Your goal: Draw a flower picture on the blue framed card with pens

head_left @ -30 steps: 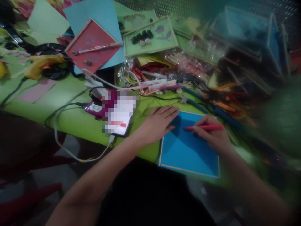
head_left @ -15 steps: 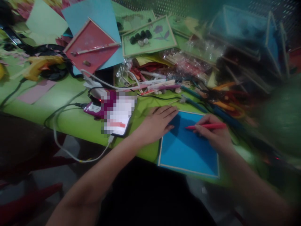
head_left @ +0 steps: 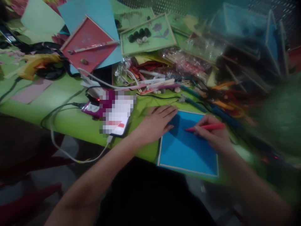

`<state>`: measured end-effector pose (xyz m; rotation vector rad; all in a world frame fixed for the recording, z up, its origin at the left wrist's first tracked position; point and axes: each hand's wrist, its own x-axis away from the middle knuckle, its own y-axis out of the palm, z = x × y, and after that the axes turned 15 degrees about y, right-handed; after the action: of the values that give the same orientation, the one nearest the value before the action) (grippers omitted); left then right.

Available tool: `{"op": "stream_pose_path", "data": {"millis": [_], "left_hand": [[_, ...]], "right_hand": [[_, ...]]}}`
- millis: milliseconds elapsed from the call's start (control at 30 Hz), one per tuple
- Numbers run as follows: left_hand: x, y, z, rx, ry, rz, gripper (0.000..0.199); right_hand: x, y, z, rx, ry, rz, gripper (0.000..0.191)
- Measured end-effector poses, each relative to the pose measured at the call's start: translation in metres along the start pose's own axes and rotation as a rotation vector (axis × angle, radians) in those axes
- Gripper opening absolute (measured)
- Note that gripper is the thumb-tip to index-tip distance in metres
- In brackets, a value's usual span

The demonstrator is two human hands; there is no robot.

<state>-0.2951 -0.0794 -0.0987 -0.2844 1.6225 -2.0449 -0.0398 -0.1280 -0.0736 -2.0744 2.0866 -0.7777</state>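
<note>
Square blue board with pale stick edging (head_left: 188, 152) at four o'clock, steadied at its ten o'clock under flat, seemingly empty left hand (head_left: 158, 121), apparently being marked with slim red pen (head_left: 211, 126) pinched in right hand (head_left: 215, 137), next needing steady pressure.

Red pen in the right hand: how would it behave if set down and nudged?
The red pen would probably roll, as its barrel looks slim and rounded. It's likely stiff: it looks straight. Probably light too, since the right hand holds it in a fingertip grip.

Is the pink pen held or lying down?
Held: the right hand grips the pen over the blue board. Whether it touches, I can't tell.
</note>
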Motion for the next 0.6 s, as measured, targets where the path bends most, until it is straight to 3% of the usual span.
{"op": "stream_pose_path", "data": {"millis": [600], "left_hand": [[-0.0003,0.0002,-0.0005,0.004,0.005,-0.007,0.055]], "right_hand": [[0.0014,0.0002,-0.0022,0.004,0.004,-0.033,0.021]]}}
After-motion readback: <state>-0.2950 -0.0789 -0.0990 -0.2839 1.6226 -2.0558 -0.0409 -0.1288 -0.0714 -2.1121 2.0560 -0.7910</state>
